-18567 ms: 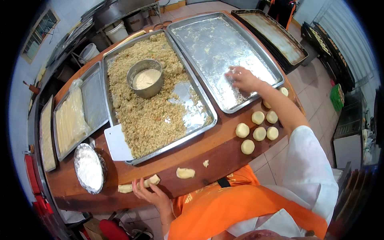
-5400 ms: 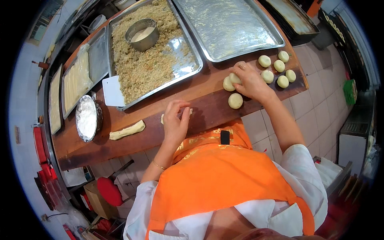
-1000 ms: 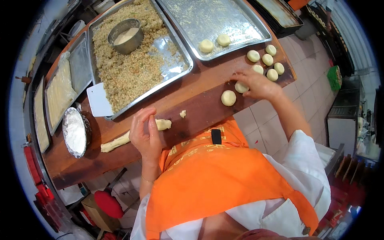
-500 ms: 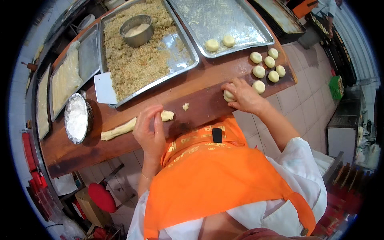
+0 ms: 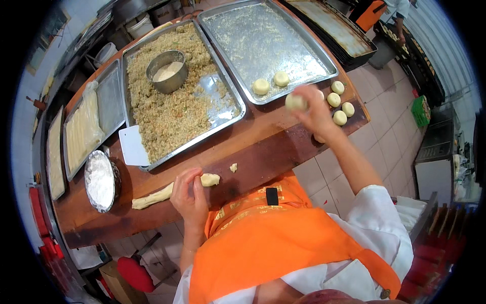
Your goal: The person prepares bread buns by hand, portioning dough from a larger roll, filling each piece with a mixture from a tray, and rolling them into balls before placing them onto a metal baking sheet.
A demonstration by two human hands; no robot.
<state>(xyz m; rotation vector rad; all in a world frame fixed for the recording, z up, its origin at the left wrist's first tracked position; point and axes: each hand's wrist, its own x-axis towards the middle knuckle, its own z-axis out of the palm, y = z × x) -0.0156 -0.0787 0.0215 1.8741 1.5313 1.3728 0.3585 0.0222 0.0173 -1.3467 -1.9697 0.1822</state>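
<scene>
My right hand (image 5: 314, 114) holds a pale round dough piece (image 5: 295, 102) above the table edge, just below a metal tray (image 5: 237, 42) bearing two similar rounds. Several more dough rounds (image 5: 339, 117) sit at the table's right end. My left hand (image 5: 188, 197) is at a long dough roll (image 5: 156, 196), fingers curled together; whatever is inside them is hidden. A small dough scrap (image 5: 233, 167) lies right of it. A large tray (image 5: 239, 105) of crumbly grain mixture holds a steel ring (image 5: 174, 81) with pale contents and a white scraper (image 5: 131, 145).
The wooden table (image 5: 263, 147) also carries a foil-lined bowl of white powder (image 5: 99, 180) and trays of covered strips (image 5: 83, 137) at left. Stacked dark pans (image 5: 334, 28) stand at back right. A person in white sleeves (image 5: 400, 15) reaches over further trays. A red stool (image 5: 134, 273) is lower left.
My right hand has lifted a dough round from the table and moved it up toward the tray. My left hand stays at the roll. The view has shifted slightly.
</scene>
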